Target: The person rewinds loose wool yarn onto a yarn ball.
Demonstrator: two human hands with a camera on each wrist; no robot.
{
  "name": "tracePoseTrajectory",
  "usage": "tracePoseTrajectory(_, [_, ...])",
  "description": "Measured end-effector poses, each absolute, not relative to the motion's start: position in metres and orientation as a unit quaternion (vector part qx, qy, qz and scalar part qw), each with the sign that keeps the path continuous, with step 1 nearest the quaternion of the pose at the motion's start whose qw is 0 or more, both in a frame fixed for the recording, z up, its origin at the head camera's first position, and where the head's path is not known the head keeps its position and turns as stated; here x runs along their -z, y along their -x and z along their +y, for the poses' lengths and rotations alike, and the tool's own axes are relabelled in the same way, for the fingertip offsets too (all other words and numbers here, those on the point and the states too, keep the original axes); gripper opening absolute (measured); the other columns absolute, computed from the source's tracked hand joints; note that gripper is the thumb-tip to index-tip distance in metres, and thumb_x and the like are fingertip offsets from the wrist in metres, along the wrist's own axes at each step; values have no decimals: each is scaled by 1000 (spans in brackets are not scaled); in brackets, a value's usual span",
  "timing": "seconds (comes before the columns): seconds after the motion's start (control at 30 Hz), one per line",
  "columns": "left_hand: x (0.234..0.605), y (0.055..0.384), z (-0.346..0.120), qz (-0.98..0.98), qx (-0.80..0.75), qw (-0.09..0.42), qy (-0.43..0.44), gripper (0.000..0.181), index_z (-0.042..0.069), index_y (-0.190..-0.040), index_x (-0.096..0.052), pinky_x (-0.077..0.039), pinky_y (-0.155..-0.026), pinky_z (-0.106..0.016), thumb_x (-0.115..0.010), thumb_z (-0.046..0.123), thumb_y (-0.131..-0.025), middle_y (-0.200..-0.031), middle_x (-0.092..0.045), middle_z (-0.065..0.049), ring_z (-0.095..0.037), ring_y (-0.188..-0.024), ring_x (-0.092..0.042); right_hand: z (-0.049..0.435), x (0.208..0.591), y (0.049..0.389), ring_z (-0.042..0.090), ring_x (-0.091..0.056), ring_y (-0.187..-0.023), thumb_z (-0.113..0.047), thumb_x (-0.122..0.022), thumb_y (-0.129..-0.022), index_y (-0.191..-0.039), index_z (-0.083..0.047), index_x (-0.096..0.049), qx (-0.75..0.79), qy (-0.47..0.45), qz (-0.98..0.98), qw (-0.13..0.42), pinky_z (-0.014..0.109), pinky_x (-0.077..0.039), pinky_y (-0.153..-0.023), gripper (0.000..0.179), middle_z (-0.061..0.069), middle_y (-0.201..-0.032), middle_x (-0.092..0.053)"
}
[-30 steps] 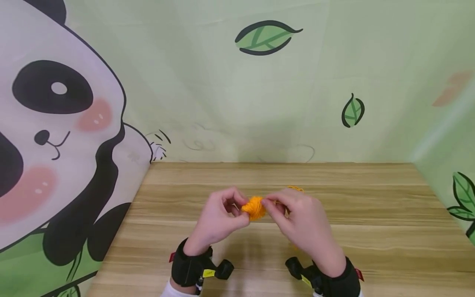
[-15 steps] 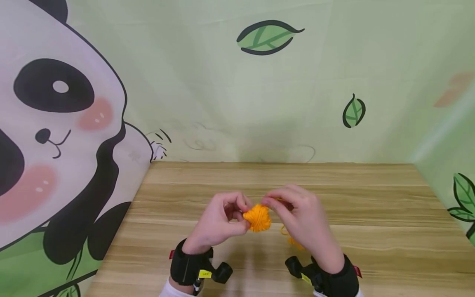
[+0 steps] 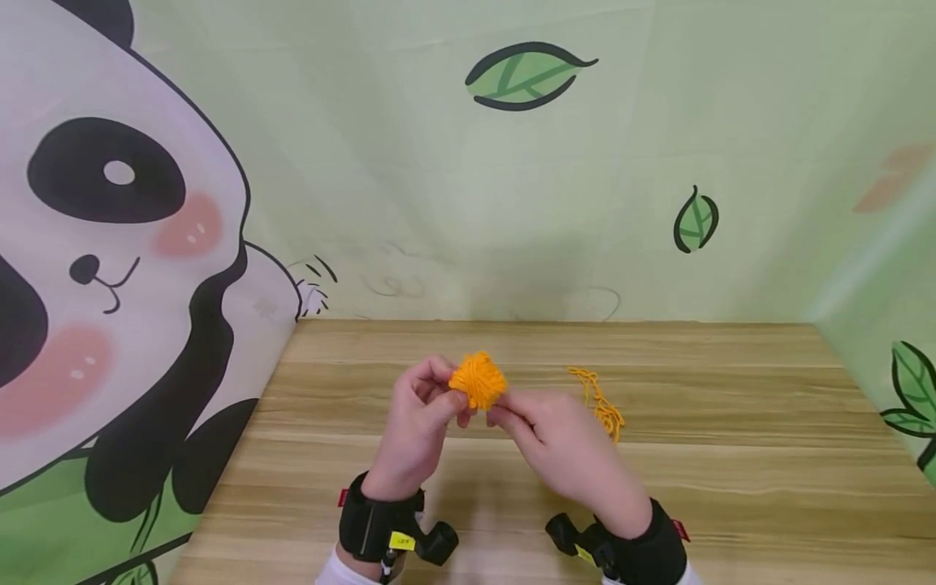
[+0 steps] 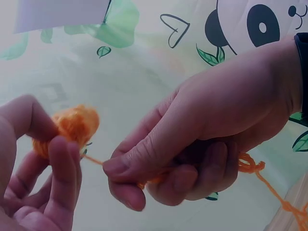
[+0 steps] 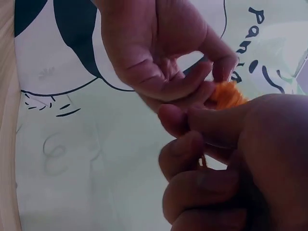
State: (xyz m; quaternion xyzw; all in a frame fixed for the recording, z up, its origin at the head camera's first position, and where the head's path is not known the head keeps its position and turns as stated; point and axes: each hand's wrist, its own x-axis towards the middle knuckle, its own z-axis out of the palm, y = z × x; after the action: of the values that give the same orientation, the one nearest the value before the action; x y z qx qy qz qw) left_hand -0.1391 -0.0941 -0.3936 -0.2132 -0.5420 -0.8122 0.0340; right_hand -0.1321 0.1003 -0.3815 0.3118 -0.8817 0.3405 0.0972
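The left hand (image 3: 415, 426) pinches a small, blocky bundle of wound orange yarn (image 3: 478, 380) above the wood-grain table (image 3: 731, 479), 1 blunt corner toward the pale-green printed wall (image 3: 395, 146); its long axis I can't tell. Rightward runs 1 thin orange strand (image 4: 93, 159), the right hand (image 3: 566, 439) clamped round it, crinkled orange tail (image 3: 609, 417) beyond.

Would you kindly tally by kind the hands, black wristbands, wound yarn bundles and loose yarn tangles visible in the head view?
Left hand and right hand: 2
Left wristband and right wristband: 2
Wound yarn bundle: 1
Loose yarn tangle: 1
Total: 6
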Motion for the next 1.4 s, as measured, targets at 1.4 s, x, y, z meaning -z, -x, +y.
tracePoseTrajectory(1.4, [410, 155, -86, -731, 641, 151, 179, 17, 7, -88, -66, -58, -63, -25, -73, -4, -77, -95, -66, -7, -22, -76, -61, 111, 363, 115, 2, -38, -51, 3, -59, -92, -97, -13, -70, -470, -347, -771, 255, 15, -34, -43, 20, -11, -70, -56])
